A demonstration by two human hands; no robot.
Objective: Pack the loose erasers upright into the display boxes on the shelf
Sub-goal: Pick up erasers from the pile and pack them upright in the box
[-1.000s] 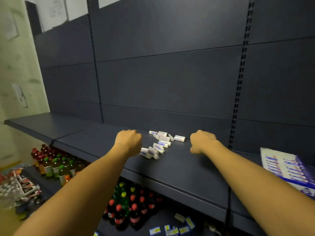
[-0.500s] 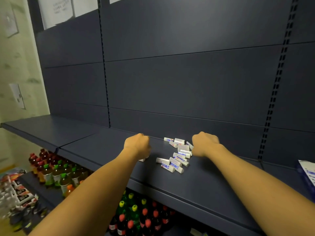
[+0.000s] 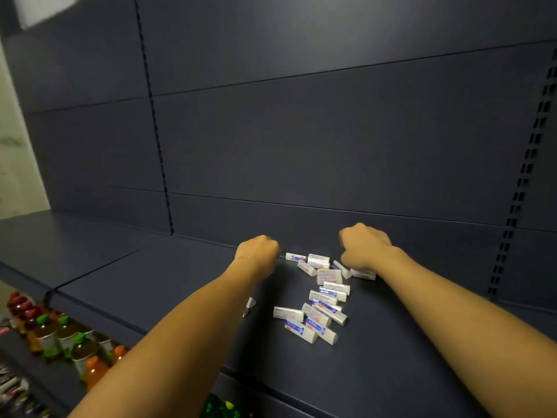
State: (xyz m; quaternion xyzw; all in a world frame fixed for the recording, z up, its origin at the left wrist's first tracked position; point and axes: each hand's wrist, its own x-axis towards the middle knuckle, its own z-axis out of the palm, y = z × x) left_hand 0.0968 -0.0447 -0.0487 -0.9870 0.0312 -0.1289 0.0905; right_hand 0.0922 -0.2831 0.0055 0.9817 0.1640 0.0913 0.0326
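Observation:
Several loose erasers (image 3: 324, 297), white with blue and red printed sleeves, lie flat in a scattered pile on the dark shelf (image 3: 144, 276). My left hand (image 3: 257, 253) is curled into a fist at the pile's far left, knuckles up, and nothing shows in it. At the pile's far right, my right hand (image 3: 363, 250) is also a fist, its heel over two erasers (image 3: 363, 274); its fingers are hidden. One more eraser (image 3: 250, 303) peeks out from behind my left forearm.
The shelf's back panel (image 3: 331, 146) stands just behind both fists. A slotted upright (image 3: 524, 176) runs down the right side. Drink bottles (image 3: 60, 336) with coloured caps fill the lower shelf at bottom left.
The view has swung left and closer, so the printed box at the right has left the frame. Both fists have stayed at the sides of the pile, the right one now touching erasers.

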